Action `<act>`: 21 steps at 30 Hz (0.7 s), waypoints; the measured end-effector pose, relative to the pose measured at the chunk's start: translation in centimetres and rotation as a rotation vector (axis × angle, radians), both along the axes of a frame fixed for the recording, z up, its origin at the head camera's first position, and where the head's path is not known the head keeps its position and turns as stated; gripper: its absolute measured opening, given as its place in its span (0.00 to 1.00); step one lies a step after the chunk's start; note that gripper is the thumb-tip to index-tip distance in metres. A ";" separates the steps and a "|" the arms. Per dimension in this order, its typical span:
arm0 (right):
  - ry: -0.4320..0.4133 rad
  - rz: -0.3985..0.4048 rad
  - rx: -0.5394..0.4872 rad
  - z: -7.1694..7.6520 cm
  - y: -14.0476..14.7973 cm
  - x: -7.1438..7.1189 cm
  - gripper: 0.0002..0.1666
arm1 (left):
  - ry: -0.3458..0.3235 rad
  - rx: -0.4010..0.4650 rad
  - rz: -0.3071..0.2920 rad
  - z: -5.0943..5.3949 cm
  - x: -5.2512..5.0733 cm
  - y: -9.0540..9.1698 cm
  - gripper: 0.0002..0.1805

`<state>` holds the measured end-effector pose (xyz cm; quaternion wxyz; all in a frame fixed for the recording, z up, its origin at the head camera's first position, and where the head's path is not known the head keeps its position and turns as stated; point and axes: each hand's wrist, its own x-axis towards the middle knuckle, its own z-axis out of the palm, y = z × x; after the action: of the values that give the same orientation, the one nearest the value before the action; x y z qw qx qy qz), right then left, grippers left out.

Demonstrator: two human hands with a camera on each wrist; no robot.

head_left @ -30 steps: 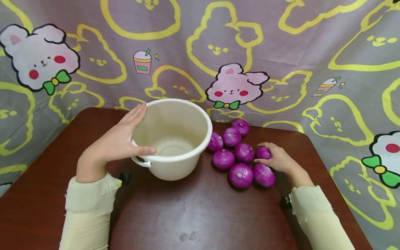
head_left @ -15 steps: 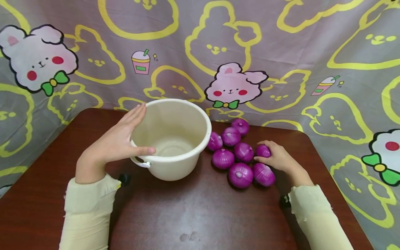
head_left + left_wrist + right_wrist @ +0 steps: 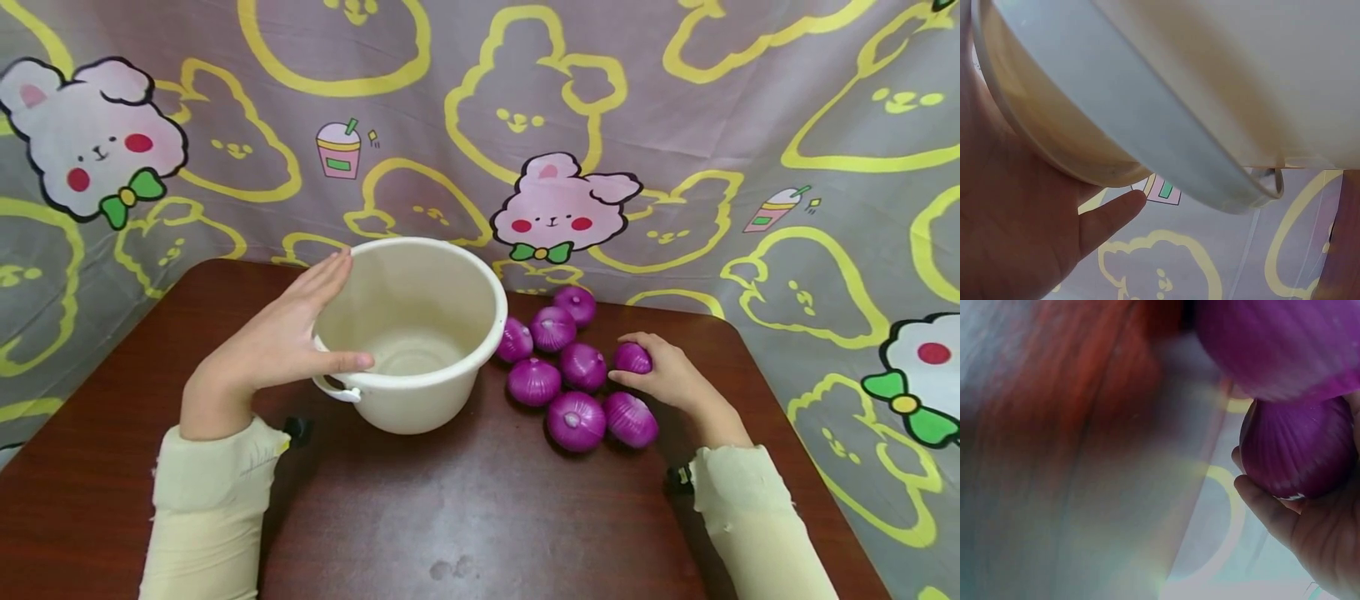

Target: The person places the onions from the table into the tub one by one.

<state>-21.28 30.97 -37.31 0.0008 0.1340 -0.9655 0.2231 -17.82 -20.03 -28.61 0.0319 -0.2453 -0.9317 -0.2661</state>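
A cream-coloured bucket (image 3: 420, 404) stands upright on the table with its mouth tilted into my view. My left hand (image 3: 277, 333) rests across its left rim, fingers straight at the far side and the thumb reaching over the near rim. In the left wrist view the bucket's pale handle (image 3: 1147, 106) crosses in front of the hand. My right hand (image 3: 671, 375) grips a purple onion (image 3: 632, 357) between fingers and thumb, at the right end of a group of onions. Directly in front of it lies another onion (image 3: 631, 419), which looms large in the right wrist view.
Several more purple onions (image 3: 576, 421) lie between the bucket and my right hand, the leftmost close against the bucket. The brown table (image 3: 450, 508) ends at a patterned cloth (image 3: 420, 108) hanging behind. Dark wrist devices (image 3: 297, 431) show at both sleeves.
My right hand has risen slightly with the onion, and a gap shows between that onion and the one in front. The left hand and bucket have stayed put.
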 end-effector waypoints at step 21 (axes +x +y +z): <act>0.006 -0.046 -0.061 1.4 -1.3 -0.1 0.39 | -0.009 -0.006 0.011 0.0 0.0 0.0 0.65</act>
<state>-21.33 29.70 -35.89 0.0128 0.1124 -0.9611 0.2518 -17.78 -20.03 -28.57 0.0285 -0.2389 -0.9340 -0.2642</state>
